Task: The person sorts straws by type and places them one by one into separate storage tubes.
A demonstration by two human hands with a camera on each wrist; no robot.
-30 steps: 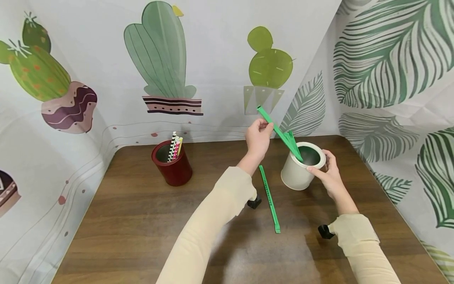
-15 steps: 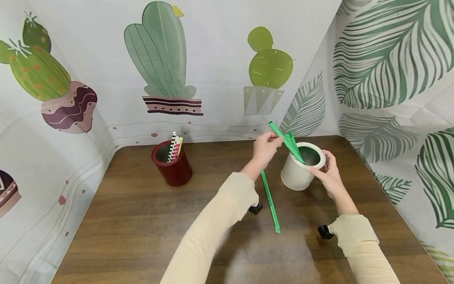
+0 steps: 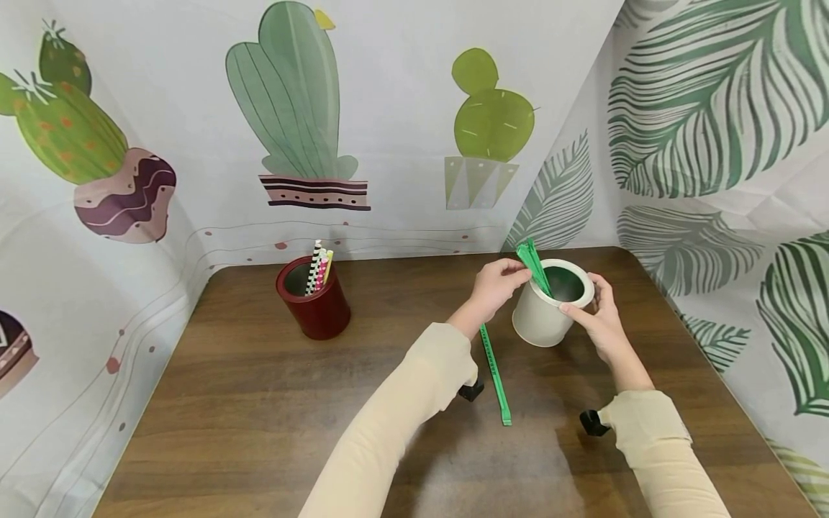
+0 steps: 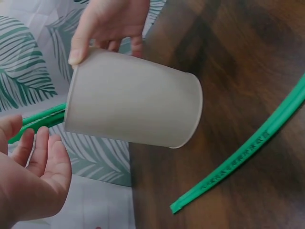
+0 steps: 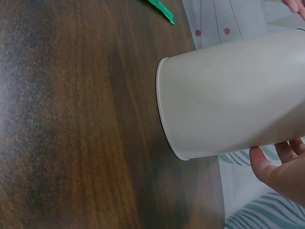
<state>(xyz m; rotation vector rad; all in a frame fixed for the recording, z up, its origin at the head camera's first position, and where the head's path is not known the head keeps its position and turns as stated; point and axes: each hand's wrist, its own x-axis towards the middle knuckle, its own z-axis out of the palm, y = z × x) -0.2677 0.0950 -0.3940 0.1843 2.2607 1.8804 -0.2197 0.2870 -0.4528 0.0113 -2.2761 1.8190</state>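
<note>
My right hand (image 3: 601,322) grips the off-white round canister (image 3: 540,325), its thumb at the rim and its fingers behind the right side. In the right wrist view the canister stands on the table, held at its side. Several green wrapped straws (image 3: 532,262) lean out over the canister's left rim. Right at that rim is my left hand (image 3: 495,290), its fingers loosely bent beside the straws. In the left wrist view, the fingertips (image 4: 58,151) lie apart, with the green straws (image 4: 55,113) passing behind them. One more green wrapped straw (image 3: 497,381) lies on the table below my left forearm.
A dark red canister (image 3: 320,316) stands at the back left, holding several patterned sticks (image 3: 318,267) in black-and-white, pink and yellow. Behind the brown table (image 3: 259,410) hangs a white cloth (image 3: 401,108) printed with cacti and leaves.
My left hand has moved right and down to the canister's rim. The straw it held has gone down into the canister among the others. My right hand has stayed on the canister.
</note>
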